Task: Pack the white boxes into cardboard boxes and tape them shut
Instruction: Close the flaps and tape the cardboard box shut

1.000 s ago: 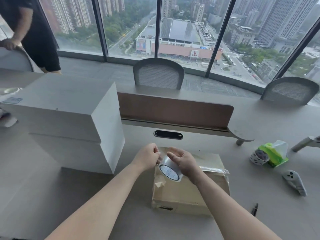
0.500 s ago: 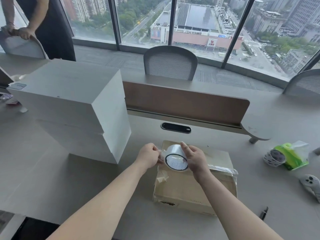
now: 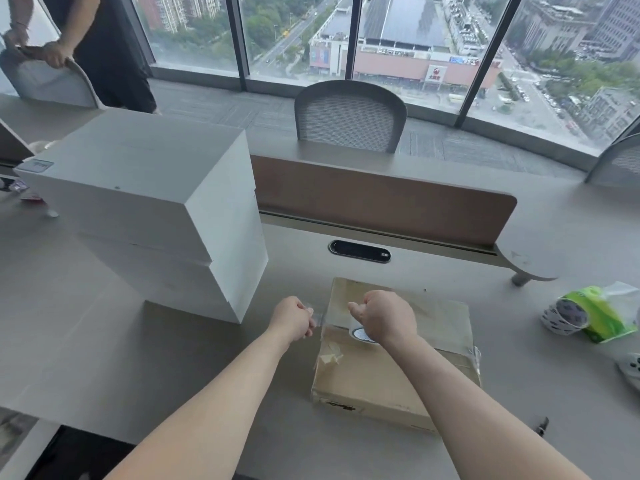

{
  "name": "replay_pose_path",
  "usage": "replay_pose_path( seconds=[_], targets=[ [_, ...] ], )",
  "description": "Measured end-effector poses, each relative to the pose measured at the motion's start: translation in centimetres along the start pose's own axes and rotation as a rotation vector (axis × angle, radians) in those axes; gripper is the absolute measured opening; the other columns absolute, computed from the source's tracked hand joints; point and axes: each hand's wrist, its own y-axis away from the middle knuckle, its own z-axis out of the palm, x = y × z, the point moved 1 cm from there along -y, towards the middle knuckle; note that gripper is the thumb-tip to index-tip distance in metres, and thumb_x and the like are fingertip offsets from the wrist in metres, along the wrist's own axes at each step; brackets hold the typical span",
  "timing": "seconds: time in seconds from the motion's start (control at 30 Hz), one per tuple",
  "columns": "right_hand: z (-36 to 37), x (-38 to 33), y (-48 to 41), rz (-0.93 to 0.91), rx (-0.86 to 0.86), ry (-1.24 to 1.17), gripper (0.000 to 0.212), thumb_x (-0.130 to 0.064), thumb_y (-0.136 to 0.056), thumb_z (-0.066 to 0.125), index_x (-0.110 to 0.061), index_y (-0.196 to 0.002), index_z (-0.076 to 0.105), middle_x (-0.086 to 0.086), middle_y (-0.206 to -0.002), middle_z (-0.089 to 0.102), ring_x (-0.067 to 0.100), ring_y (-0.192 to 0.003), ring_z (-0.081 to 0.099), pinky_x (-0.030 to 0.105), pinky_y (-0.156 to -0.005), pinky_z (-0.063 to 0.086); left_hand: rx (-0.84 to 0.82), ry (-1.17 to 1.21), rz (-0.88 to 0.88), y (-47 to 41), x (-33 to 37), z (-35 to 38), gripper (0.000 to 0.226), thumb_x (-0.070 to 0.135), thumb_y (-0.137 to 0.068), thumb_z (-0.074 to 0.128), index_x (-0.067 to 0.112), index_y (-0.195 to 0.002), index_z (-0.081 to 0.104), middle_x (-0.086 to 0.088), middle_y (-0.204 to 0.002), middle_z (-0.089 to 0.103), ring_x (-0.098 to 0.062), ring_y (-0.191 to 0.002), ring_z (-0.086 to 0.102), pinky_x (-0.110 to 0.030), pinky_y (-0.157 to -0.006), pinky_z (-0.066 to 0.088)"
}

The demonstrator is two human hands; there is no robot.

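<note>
In the head view, a closed, flat brown cardboard box (image 3: 381, 382) is seen lying on the grey surface (image 3: 104, 358), just right of a tall stack of large white boxes (image 3: 145, 209) from which it stands apart. A roll of clear packing tape (image 3: 362, 335) is held above the box's left part by the right hand (image 3: 384, 318), whose fingers are curled round it, so that most of the roll is hidden. The tape's free end (image 3: 320, 316) is pinched by the curled fingers of the left hand (image 3: 294, 318), just off the box's left edge. The taping step is judged to be in hand; next, the stretched strip would need to be lowered onto the seam and pressed flat.
</note>
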Motion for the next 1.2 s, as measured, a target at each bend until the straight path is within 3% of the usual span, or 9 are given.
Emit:
replay_pose_path(
  seconds=[0.27, 0.5, 0.7, 0.97, 1.1, 1.2],
  targets=[
    [1.3, -1.1, -0.5, -0.039, 0.028, 0.145, 0.037, -0.044, -0.095, 0.047, -0.018, -0.070, 0.052, 0.002, -0.079, 0.065, 0.027, -0.073, 0.053, 0.030, -0.062, 0.038, -0.005, -0.020, -0.025, -1.2, -1.3, 0.7, 0.015, 0.015, -0.102, 0.047, 0.011, -0.088, 0.045, -0.019, -0.093, 0.067, -0.024, -0.056, 0.057, -0.031, -0.058, 0.048],
    [1.8, -1.7, -0.8, -0.062, 0.059, 0.189, 0.033, -0.042, -0.095, 0.047, -0.020, -0.071, 0.053, 0.003, -0.083, 0.068, 0.027, -0.072, 0.052, 0.030, -0.063, 0.040, -0.008, -0.032, -0.061, -2.2, -2.3, 1.7, 0.015, 0.018, -0.102, 0.048, 0.010, -0.088, 0.049, -0.017, -0.096, 0.070, -0.028, -0.063, 0.066, -0.044, -0.070, 0.059],
    [1.9, -2.1, -1.0, -0.057, 0.048, 0.180, 0.031, -0.040, -0.094, 0.047, -0.021, -0.071, 0.054, 0.001, -0.082, 0.068, 0.026, -0.072, 0.052, 0.029, -0.063, 0.038, -0.036, 0.034, -0.128, -2.6, -2.8, 2.8, 0.011, 0.013, -0.102, 0.043, 0.005, -0.100, 0.050, -0.022, -0.104, 0.066, -0.028, -0.061, 0.062, -0.036, -0.064, 0.055],
    [2.1, -1.9, -0.9, -0.058, 0.056, 0.162, 0.033, -0.039, -0.094, 0.047, -0.021, -0.067, 0.051, 0.001, -0.079, 0.068, 0.026, -0.070, 0.053, 0.029, -0.061, 0.038, -0.013, 0.060, -0.189, -2.8, -2.9, 4.3, 0.019, 0.003, -0.098, 0.041, 0.009, -0.084, 0.051, -0.019, -0.097, 0.063, -0.031, -0.075, 0.061, -0.045, -0.072, 0.059],
    [2.3, -1.8, -1.0, -0.058, 0.058, 0.153, 0.032, -0.039, -0.094, 0.047, -0.021, -0.067, 0.051, 0.001, -0.080, 0.069, 0.026, -0.071, 0.056, 0.030, -0.062, 0.039, -0.037, 0.007, -0.191, -2.7, -2.8, 4.6, 0.023, 0.005, -0.098, 0.049, 0.004, -0.077, 0.057, -0.013, -0.077, 0.060, -0.025, -0.063, 0.056, -0.029, -0.050, 0.047],
    [2.3, -1.8, -1.0, -0.062, 0.063, 0.153, 0.032, -0.039, -0.094, 0.047, -0.020, -0.069, 0.053, 0.002, -0.080, 0.069, 0.027, -0.071, 0.055, 0.030, -0.062, 0.039, -0.042, -0.054, -0.181, -3.0, -2.9, 4.6, 0.021, 0.008, -0.097, 0.052, 0.000, -0.079, 0.060, -0.018, -0.082, 0.065, -0.030, -0.067, 0.062, -0.032, -0.056, 0.052]
  ],
)
